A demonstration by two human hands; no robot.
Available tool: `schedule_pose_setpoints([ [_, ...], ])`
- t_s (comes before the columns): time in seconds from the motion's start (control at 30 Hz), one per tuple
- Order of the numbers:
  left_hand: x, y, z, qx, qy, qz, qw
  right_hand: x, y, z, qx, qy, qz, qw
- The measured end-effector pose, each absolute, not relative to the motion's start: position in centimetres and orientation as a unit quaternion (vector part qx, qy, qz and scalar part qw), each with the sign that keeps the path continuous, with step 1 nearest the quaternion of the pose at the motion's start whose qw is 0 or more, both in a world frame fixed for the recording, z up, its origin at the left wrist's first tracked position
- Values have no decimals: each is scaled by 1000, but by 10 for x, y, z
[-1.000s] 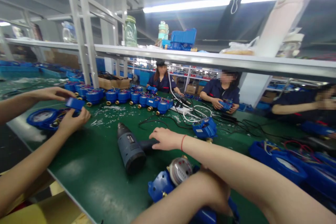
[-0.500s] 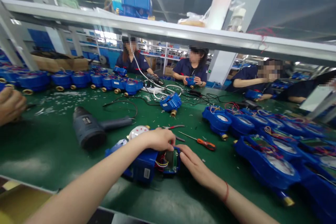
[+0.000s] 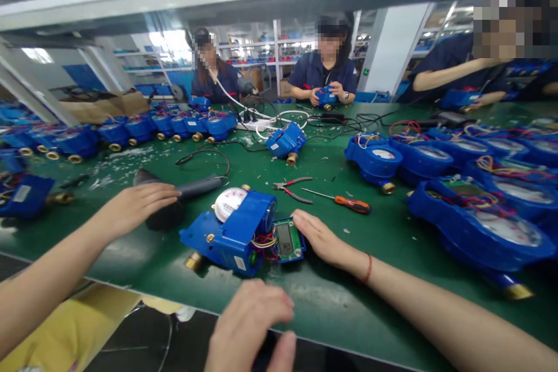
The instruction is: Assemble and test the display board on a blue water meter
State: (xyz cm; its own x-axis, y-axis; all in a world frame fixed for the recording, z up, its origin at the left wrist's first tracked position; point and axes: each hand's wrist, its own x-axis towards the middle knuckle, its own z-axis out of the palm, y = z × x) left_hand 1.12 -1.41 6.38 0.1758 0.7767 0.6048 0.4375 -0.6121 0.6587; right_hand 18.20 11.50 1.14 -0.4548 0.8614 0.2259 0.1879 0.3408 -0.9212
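A blue water meter [image 3: 235, 235] with a white dial lies on the green bench in front of me. Red and yellow wires tie it to a small green display board [image 3: 286, 239] at its right. My right hand [image 3: 322, 238], a red band on its wrist, lies flat with its fingertips against that board. My left hand [image 3: 250, 325] hovers at the bench's near edge, fingers curled, with something dark between thumb and fingers. A neighbour's hand [image 3: 135, 206] reaches in from the left onto a dark heat gun [image 3: 192, 189].
Pliers [image 3: 292, 187] and an orange-handled screwdriver [image 3: 349, 203] lie behind the meter. Rows of blue meters [image 3: 475, 226] crowd the right side and the far left [image 3: 131, 128]. A power strip with cables [image 3: 261, 123] sits mid-bench. Several people work opposite.
My left hand has left the meter and dropped to the near edge. My right hand stays at the display board. The neighbour's hand has come onto the heat gun. The view tilted down.
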Motion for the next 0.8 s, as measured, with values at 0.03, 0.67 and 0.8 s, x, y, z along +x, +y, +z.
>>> schedule_pose_setpoints([
  [0.03, 13, -24, 49, 754, 406, 460, 235, 183, 116, 12, -362, -721, 453, 380],
  [0.67, 52, 23, 6, 308, 451, 559, 624, 187, 119, 26, -360, -723, 499, 314],
  [0.8, 45, 26, 12, 282, 419, 552, 664, 187, 121, 27, -342, -741, 500, 290],
])
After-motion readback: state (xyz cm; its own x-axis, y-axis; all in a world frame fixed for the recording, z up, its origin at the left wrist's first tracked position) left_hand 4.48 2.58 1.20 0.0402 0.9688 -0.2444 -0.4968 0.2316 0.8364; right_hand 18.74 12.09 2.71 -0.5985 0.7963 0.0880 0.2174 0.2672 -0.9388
